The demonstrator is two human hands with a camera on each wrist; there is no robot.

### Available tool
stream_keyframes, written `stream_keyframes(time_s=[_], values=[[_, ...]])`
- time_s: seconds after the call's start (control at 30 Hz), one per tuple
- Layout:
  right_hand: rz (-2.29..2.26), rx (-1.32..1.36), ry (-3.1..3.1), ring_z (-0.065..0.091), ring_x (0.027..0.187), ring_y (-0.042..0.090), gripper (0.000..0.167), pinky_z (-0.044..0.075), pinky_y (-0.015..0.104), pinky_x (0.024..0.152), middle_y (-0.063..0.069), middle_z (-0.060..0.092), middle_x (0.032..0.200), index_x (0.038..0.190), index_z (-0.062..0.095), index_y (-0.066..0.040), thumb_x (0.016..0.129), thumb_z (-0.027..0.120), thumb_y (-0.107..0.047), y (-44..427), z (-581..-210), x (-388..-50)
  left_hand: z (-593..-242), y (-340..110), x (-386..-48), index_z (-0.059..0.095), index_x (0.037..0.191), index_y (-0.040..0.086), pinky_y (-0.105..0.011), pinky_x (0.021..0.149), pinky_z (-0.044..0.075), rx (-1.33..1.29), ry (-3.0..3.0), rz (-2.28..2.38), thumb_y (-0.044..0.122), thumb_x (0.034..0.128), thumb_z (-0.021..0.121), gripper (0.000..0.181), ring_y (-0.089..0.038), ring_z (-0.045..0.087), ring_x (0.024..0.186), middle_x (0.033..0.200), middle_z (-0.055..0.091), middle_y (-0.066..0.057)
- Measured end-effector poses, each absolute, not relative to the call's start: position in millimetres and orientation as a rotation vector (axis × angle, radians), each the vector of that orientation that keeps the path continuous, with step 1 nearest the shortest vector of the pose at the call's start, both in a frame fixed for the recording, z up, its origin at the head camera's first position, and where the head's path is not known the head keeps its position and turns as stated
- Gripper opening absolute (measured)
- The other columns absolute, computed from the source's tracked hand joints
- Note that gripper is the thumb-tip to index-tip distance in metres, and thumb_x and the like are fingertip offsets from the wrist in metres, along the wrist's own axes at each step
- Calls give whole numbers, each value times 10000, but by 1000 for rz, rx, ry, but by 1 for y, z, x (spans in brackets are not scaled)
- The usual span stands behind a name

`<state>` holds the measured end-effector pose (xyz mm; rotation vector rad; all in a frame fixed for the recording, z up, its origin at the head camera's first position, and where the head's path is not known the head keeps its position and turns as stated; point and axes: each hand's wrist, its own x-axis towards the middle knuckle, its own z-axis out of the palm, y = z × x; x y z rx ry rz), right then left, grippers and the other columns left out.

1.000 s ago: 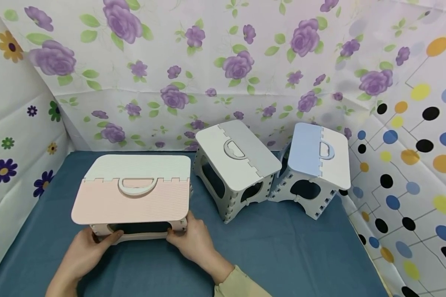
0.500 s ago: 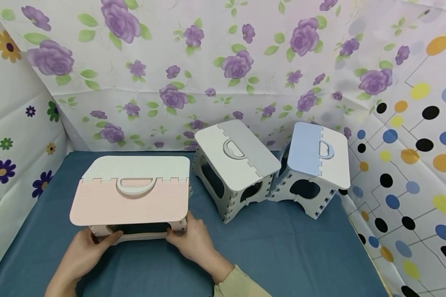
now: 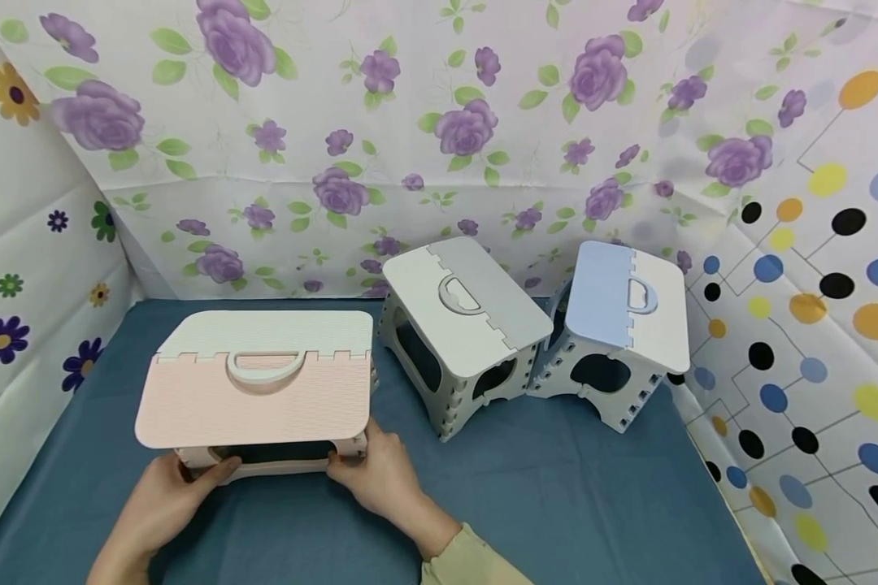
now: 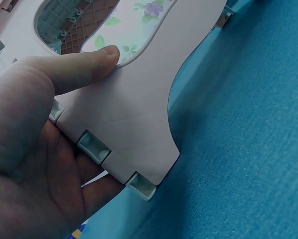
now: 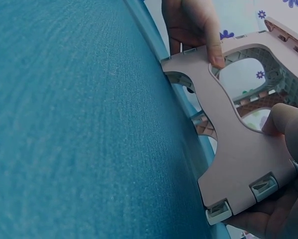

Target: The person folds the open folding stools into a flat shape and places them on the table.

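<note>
A pink and pale green folding stool (image 3: 256, 398) stands unfolded at the left of the blue cloth, its pale handle lying on top. My left hand (image 3: 164, 500) grips the near left leg, thumb on the front panel (image 4: 134, 109) by the oval opening and fingers behind the hinged edge. On the near right leg my right hand (image 3: 384, 475) holds in the same way; in the right wrist view its thumb lies at the opening's rim and its fingers curl round the leg's edge (image 5: 238, 189). The stool's far legs are mostly hidden beneath the top.
A white and grey folding stool (image 3: 468, 301) stands right of the pink one. Close beside it is a blue and white folding stool (image 3: 618, 305), further right. A flowered curtain (image 3: 410, 122) hangs behind, and a dotted cloth (image 3: 812, 325) bounds the right side.
The pink stool's top appears slightly lower and further left in the head view, as the view shifts a little. Both hands keep their grip in nearly the same place.
</note>
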<state>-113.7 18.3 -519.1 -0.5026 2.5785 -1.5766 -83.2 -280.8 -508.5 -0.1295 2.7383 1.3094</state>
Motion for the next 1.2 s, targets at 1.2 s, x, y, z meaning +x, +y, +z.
stream_keyframes(time_s=[1.2], values=[[-1563, -522, 2591, 636, 679, -32, 453, 508, 177, 578, 91, 778, 1046, 1384, 612, -84, 971, 772, -180, 19, -521, -115, -512, -282, -83, 526, 1332, -17, -311, 650, 462, -99, 2762, 1329, 346, 1050, 731, 504, -151, 619, 800, 1058, 675, -137]])
